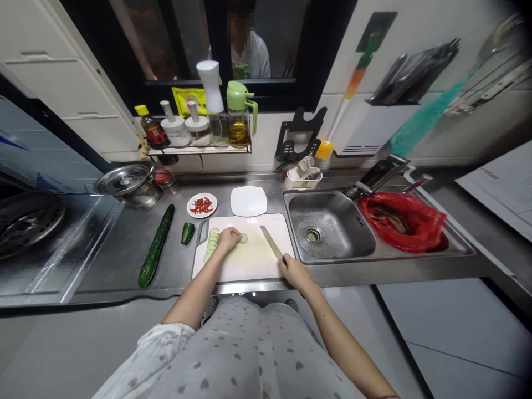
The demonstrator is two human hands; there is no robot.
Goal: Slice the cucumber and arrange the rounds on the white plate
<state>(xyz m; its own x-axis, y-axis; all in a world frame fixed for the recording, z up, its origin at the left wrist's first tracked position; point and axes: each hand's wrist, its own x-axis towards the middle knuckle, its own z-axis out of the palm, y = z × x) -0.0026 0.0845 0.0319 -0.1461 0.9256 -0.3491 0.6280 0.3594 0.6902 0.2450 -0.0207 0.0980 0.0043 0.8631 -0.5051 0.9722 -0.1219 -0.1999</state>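
Observation:
A white cutting board (249, 271) lies on the steel counter in front of me. My left hand (228, 240) is closed in a pinch on a round cucumber slice (243, 238) over the middle of the board. Along the board's left side runs an overlapping row of cucumber slices (212, 242), partly behind my left hand. My right hand (296, 272) grips a knife (272, 244) by its dark handle at the board's right edge, the blade pointing away and to the left. Left of the board rest a cucumber end piece (187, 233) and a whole cucumber (157, 246).
Behind the board stand a plate of chopped red pieces (201, 205) and a white square plate (248, 200). The sink (332, 227) adjoins on the right, with a red plastic bag (405, 224) beyond. A lidded pot (128, 185) is at left; a condiment rack (199, 149) hangs above.

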